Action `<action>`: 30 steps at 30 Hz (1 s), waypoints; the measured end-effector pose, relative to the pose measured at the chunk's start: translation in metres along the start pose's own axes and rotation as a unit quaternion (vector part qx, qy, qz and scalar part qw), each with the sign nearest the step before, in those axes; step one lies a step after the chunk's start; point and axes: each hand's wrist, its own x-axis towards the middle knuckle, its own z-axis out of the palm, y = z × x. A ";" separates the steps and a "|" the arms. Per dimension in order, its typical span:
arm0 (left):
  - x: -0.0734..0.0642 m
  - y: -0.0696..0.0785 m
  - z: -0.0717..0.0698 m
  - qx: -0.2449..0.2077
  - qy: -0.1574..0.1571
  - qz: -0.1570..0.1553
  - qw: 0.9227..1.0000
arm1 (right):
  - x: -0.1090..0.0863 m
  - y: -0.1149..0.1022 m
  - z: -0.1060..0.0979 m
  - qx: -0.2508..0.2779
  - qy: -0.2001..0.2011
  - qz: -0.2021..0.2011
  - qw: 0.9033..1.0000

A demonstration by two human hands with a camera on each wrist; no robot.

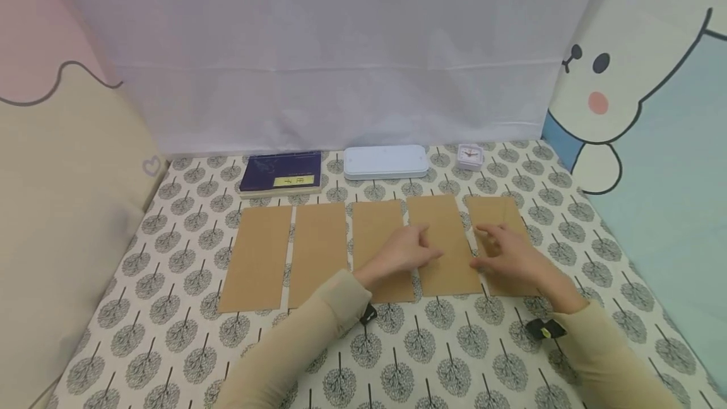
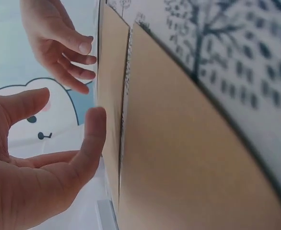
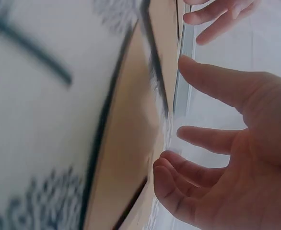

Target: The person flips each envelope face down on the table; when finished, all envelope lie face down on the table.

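Note:
Several brown rectangular cards lie side by side in a row, with narrow gaps between them. My left hand [image 1: 404,248] hovers over the third card [image 1: 375,223] from the left, its fingertips reaching over the fourth card [image 1: 449,276]. Above the rightmost card [image 1: 496,208] is my right hand [image 1: 511,257], thumb and fingers spread apart. Both wrist views show loosely bent fingers with nothing in them, close over the cards. To the left, the second card [image 1: 318,245] and the leftmost card [image 1: 258,257] lie uncovered.
Behind the cards stand a dark blue book [image 1: 284,168] with a yellow label, a flat white case [image 1: 386,161] and a small pale square clock [image 1: 470,156]. A tree-patterned cloth [image 1: 153,339] covers the table. Panels enclose the back and both sides.

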 end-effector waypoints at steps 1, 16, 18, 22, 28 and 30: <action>0.002 0.001 0.001 -0.010 0.003 0.002 1.000 | -0.001 0.004 -0.002 -0.005 -0.002 0.001 1.000; 0.025 0.007 0.024 -0.033 0.006 0.043 0.998 | -0.011 0.047 -0.027 -0.062 -0.015 -0.020 0.998; 0.027 0.011 0.028 -0.028 0.006 0.047 0.998 | -0.012 0.051 -0.029 -0.065 -0.014 -0.016 0.998; 0.029 0.019 0.034 -0.002 0.008 0.057 0.998 | -0.014 0.056 -0.030 -0.067 -0.009 0.002 0.998; 0.032 0.027 0.040 0.027 -0.002 0.064 0.998 | -0.017 0.064 -0.031 -0.078 -0.003 0.011 0.997; 0.035 0.029 0.042 0.020 -0.008 0.062 0.998 | -0.019 0.066 -0.033 -0.072 -0.004 0.020 0.997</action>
